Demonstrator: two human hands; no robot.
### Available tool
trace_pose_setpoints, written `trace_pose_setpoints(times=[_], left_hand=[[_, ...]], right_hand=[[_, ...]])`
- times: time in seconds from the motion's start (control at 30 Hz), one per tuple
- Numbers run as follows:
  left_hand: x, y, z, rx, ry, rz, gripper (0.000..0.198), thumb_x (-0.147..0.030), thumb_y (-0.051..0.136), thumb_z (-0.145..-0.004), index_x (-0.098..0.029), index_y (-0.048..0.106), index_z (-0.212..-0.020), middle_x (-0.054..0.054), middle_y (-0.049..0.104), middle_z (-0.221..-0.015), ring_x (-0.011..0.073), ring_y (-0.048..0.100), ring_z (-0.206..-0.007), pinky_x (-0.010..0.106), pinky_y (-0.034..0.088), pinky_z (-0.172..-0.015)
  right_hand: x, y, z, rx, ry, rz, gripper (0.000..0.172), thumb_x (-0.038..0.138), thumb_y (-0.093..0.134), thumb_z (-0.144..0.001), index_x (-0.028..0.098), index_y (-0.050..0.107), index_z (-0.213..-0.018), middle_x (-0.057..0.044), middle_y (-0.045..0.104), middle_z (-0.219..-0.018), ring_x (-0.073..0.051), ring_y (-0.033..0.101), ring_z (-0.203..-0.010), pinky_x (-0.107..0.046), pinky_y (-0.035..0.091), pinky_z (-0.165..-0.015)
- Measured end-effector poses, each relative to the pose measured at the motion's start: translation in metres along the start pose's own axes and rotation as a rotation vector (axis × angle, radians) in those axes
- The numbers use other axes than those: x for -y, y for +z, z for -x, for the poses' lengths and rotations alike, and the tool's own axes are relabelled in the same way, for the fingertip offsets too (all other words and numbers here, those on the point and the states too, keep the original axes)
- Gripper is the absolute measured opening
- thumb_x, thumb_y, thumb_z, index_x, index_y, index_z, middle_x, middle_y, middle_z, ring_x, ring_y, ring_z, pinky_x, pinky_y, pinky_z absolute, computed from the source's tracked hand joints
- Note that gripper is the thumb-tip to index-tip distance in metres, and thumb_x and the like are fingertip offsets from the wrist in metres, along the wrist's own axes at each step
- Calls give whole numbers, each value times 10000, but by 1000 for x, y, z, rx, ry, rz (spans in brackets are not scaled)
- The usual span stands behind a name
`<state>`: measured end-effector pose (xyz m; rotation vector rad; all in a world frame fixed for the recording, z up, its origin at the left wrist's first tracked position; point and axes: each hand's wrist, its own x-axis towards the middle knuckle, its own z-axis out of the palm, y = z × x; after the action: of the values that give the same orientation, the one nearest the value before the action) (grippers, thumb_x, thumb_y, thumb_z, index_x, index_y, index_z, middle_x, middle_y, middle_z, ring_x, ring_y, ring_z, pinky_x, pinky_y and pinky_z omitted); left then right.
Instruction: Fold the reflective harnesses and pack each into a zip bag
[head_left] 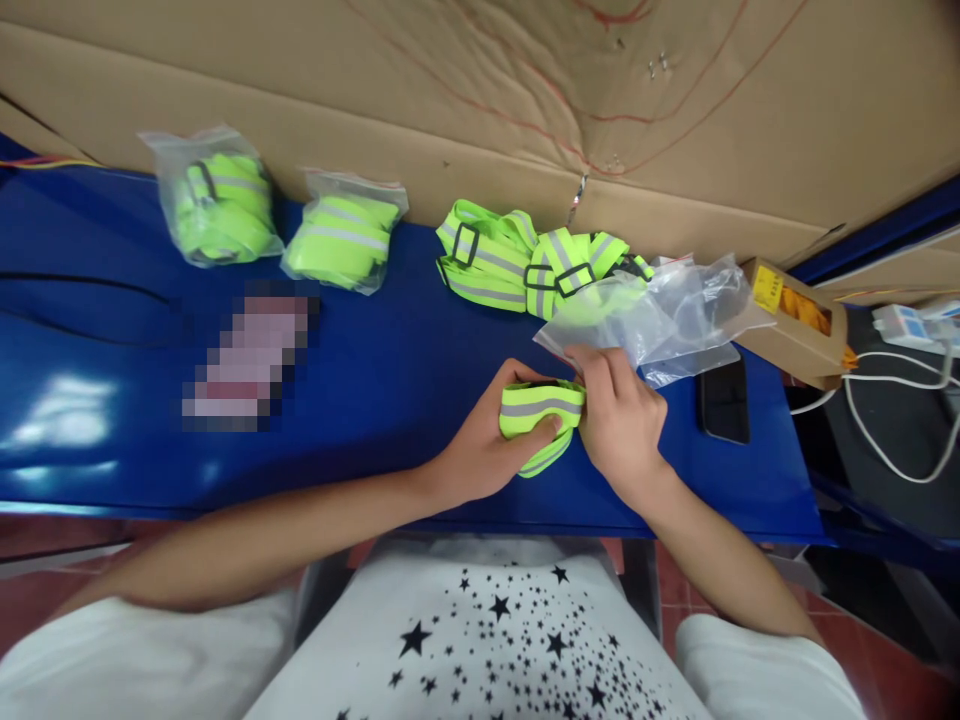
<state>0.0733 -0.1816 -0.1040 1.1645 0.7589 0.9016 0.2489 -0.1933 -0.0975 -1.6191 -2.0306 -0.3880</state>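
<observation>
Clasping a rounded, grey-striped neon webbing roll (pixel 541 406) in left hand (pixel 480 448), mid-frame; curling right hand (pixel 621 415) by its edge, cannot tell if gripping.

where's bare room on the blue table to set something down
The blue table is bare between the pixelated item and left hand, and left of that item, below the black cable. It's crowded beyond the right hand: loose straps, clear plastic, phone, carton.

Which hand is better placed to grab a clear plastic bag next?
Likely the right hand: it's close beside the clear plastic bags, while the left hand is farther off and grips the folded yellow-green reflective strap.
</observation>
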Motion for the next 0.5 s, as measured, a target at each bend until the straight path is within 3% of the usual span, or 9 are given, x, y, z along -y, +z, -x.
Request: trace_pose_setpoints(times=[0.13,0.27,0.37,0.5], left_hand=[[-5,-2,0,39,-33,-25,388,-425,788,-889,-216,515,-1069,25,671,-996,150,655,-856,262,554,-736],[-14,-9,-2,159,-5,31,344,-346,787,-900,-225,551,-1120,66,711,-1123,187,701,-981,305,590,-810],[-19,-15,-4,174,45,38,335,-295,787,-901,-227,569,-1146,86,697,-1242,201,701,-1071,328,599,-881],[-24,-22,-8,190,102,26,396,-273,793,-893,-232,588,-1230,88,671,-1294,206,683,-1149,334,587,-964]], right_hand=[[-16,-3,-7,138,114,-452,286,115,562,-946,228,680,-1181,-25,674,-940,-125,617,-751,-242,469,-632],[-43,-12,-16,526,199,-1037,392,227,727,-894,231,668,-1282,-35,717,-1061,-139,692,-897,-266,582,-778],[-56,-17,-20,768,297,-1308,444,346,774,-905,246,680,-1327,-63,746,-1181,-171,724,-1034,-324,615,-880],[-58,-14,-20,830,435,-1447,371,381,800,-897,244,744,-1238,-50,769,-1106,-149,731,-942,-288,619,-802]])
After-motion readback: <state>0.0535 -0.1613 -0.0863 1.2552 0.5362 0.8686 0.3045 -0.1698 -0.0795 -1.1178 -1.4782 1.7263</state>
